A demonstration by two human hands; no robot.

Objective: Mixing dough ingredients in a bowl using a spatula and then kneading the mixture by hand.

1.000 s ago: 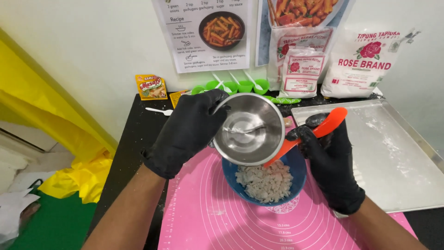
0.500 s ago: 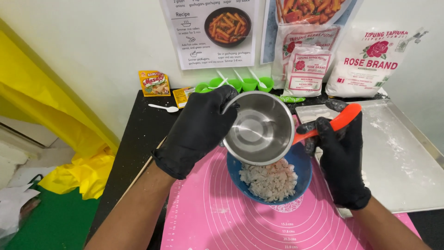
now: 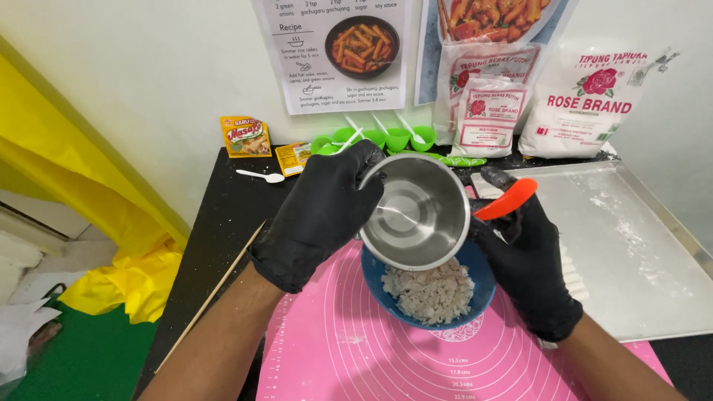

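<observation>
1. A black tabletop (image 3: 223,215) stands against a white wall with a recipe poster (image 3: 334,52) taped up; bags of flour (image 3: 587,96) lean at the back, small green cups (image 3: 379,137) sit in a row, and a floured metal tray (image 3: 639,245) lies to the right
2. A pink silicone mat (image 3: 342,349) carries a blue bowl (image 3: 479,286) holding crumbly, pale dough clumps (image 3: 427,289)
3. The left hand (image 3: 319,215), in a black glove, is clamped on the rim of a steel bowl (image 3: 416,212), tipped steeply right above the blue bowl; only a thin film seems left inside
4. The right hand (image 3: 531,263) is closed around an orange spatula (image 3: 505,200), its blade hidden behind the steel bowl
5. To do this well, I would say: keep the steel rim directly over the blue bowl so drips land on the crumbs and not the mat
6. Sweep the spatula round the inner wall in one pass, towards the low edge
7. Hold the tilt steady, and mind the blue bowl does not get knocked
</observation>
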